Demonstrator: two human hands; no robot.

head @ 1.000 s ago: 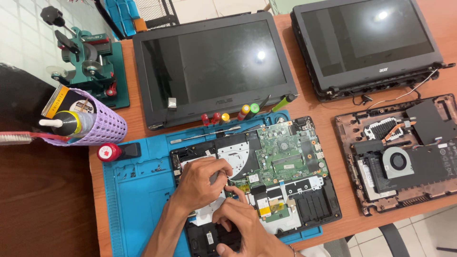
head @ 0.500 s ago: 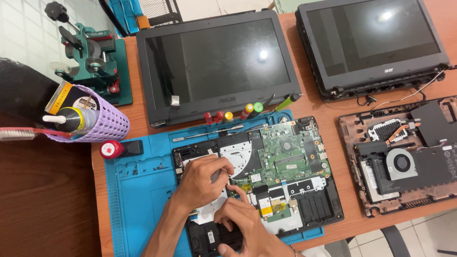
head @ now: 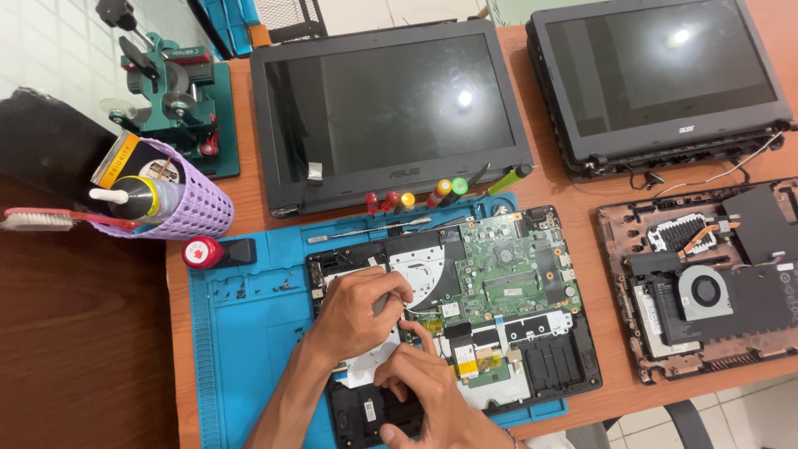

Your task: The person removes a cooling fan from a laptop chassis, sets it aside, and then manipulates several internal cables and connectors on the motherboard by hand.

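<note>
An orange-brown wooden table (head: 549, 195) stands beside a white tiled wall, with a blue work mat (head: 241, 349) spread over its near left part. On the mat lies an opened laptop base (head: 465, 316), its green circuit board (head: 511, 266) bare and a silver disc-shaped part near its upper left. Both hands work at the lower left of this base. The left hand (head: 353, 312) is curled, fingertips pinched on something small just left of the board; what it grips cannot be made out. The right hand (head: 420, 382) sits just below and touches the left, its forefinger bent and pressing down at the same spot; whether it holds anything cannot be told.

At the top edge of the mat a row of screwdrivers (head: 416, 198) with red, yellow and green handles rests against a dark laptop screen (head: 391, 112) lying flat. A second screen (head: 665, 79) lies to the right, and below it a second opened base (head: 706, 278) with a round fan. On the mat's upper left sits a black tool with a red cap (head: 204, 252). Further left a purple mesh basket (head: 195, 208) holds tubes and a brush, with a green bench tool (head: 179, 100) behind it.
</note>
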